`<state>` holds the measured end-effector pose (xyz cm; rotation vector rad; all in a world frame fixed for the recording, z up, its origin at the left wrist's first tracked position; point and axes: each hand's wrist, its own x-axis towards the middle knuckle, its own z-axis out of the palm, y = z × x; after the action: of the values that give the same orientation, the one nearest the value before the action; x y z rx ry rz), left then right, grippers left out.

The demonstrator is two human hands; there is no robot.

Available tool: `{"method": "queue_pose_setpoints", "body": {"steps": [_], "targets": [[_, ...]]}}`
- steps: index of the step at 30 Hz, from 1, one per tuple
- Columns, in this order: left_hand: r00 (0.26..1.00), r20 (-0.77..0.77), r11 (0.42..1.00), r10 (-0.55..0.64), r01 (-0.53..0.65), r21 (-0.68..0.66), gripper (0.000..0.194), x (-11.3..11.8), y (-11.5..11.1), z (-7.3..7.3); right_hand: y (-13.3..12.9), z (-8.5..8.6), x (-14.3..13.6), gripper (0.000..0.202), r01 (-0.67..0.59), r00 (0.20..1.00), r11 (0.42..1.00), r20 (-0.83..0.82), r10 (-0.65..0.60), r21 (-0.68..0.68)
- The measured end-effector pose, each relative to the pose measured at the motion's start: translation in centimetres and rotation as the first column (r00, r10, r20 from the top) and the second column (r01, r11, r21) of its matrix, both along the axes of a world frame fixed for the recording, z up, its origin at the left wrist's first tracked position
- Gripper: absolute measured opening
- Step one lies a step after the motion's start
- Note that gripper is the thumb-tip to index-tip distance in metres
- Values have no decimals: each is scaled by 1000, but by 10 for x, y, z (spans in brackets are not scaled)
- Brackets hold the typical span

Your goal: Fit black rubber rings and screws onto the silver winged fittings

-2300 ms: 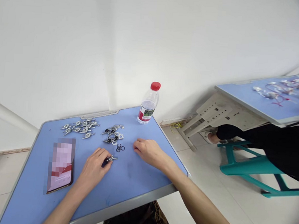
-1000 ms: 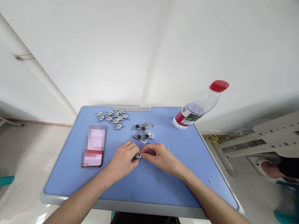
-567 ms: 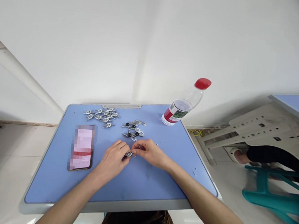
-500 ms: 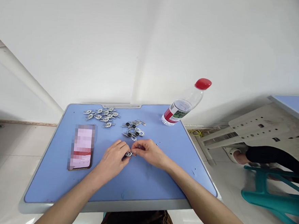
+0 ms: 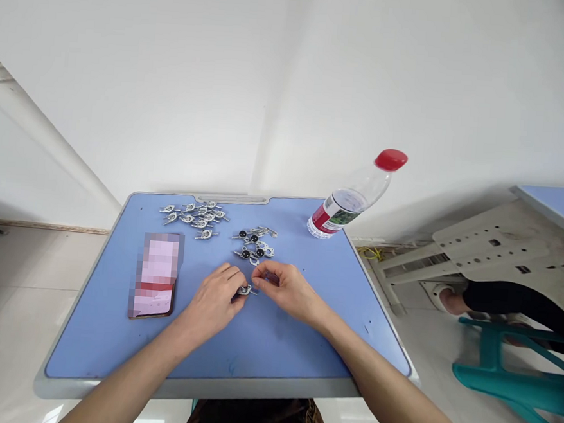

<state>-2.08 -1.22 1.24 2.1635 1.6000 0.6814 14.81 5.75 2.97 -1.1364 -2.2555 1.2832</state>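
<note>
Near the middle of the blue table, my left hand [image 5: 219, 295] pinches a small metal part [image 5: 243, 290] between thumb and fingers. Just to its right is my right hand [image 5: 286, 288], thumb and fingertips pressed together; anything between them is too small to make out. Beyond my hands lies a group of metal pieces, several with round black parts [image 5: 245, 253]. Farther back on the left, several similar metal assemblies [image 5: 205, 234] with thin pins lie loosely together.
A phone [image 5: 155, 280] lies on the table [image 5: 109, 335] at the left. A clear bottle [image 5: 343, 206] with a red cap stands at the back right. On the right are another desk [image 5: 477, 251], a teal stool [image 5: 516, 379] and a person's foot [image 5: 450, 299].
My right hand has shifted slightly right, away from the metal part, leaving a small gap. My left hand still holds the part. The view has moved slightly.
</note>
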Motion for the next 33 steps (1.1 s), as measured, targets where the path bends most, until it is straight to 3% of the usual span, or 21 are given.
{"method": "queue_pose_setpoints", "body": {"steps": [5,8,18,24,33], "targets": [[1000,-17,1000,3,-3,7,16,1,0,0,-7,5,-7,8,-20,998,993,56,13,117],[1000,-14,1000,0,0,11,17,0,0,-1,-8,5,-9,10,-13,997,993,76,3,120],[1000,25,1000,0,0,-8,15,0,0,-2,4,-8,-3,12,-15,1000,989,-8,14,-149],[1000,18,1000,-1,1,0,15,0,0,-1,12,-16,-4,10,-73,997,970,-50,63,-234],[1000,18,1000,1,-1,3,15,0,0,-1,6,-8,-5,10,-48,998,994,35,52,-96]]}}
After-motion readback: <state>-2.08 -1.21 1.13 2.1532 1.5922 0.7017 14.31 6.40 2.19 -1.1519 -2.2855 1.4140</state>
